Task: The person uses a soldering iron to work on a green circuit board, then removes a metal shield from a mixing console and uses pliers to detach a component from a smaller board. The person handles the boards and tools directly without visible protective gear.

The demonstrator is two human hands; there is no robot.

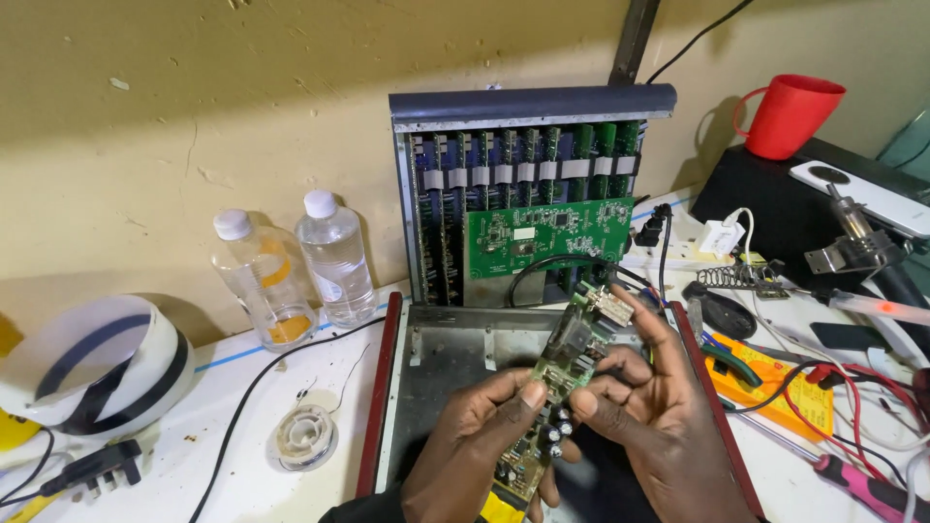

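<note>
Two clear plastic bottles with white caps are seen at the wall, left of the opened device. On the left bottle point(260, 281) a yellow and white label is wrapped around the middle. On the right bottle point(335, 260), just beside it, a mostly transparent label with pale marks is carried. A small white sticker point(524, 233) is placed on the green circuit board point(548, 237) standing upright behind the hands. No screen is visible.

Warm, bright bench light, sharp centre

We see bottles point(295, 266) casting shadows toward 10 o'clock, and slight blur on the hands at 6 o'clock.
</note>
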